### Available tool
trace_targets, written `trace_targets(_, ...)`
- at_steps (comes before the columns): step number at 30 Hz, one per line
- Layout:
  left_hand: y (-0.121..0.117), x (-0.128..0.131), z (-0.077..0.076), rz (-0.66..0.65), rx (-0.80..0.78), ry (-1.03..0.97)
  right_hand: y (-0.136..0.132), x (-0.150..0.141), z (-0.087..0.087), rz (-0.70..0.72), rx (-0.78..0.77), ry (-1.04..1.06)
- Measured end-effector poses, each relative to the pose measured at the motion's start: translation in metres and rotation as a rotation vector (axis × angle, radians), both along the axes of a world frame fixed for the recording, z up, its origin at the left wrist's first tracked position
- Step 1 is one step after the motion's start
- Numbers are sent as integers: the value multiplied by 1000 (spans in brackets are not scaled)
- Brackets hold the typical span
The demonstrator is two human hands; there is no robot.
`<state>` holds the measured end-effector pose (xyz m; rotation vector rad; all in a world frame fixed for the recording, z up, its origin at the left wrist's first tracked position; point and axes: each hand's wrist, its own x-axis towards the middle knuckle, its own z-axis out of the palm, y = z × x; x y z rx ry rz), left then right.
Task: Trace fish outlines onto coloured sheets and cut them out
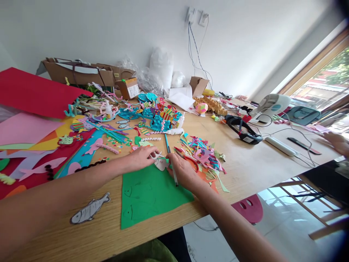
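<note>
Grey paper fish (90,210) lies on wooden table (54,244), nearest me. Beside it, green sheet (163,200) carries drawn fish outlines. Right hand (183,170) has fingers wrapped around pen (176,180). Left hand (140,158), fingers bent, meets white paper fish (160,165) at sheet's far edge; whether pinching, cannot tell. Paper scraps (203,152) beyond. Cardboard box (130,89) farther back.
</note>
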<state>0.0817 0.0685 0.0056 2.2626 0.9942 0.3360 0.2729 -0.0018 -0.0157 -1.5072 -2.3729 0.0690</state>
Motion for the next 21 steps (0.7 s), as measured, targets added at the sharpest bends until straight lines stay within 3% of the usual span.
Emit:
trace_targets(5,5,5,0,6,-133,-74,-3,0,0,24,11,25)
trace_targets(10,-2,0,10,-27,-312,-169,-11,-8,17,66,44,96)
trace_targets(15,-9,-24,18,1,-393,-230,-11,-28,29,128,4,110)
trace_targets(21,-21,-54,7,96,-427,-230,-5,-53,23,238,-45,135)
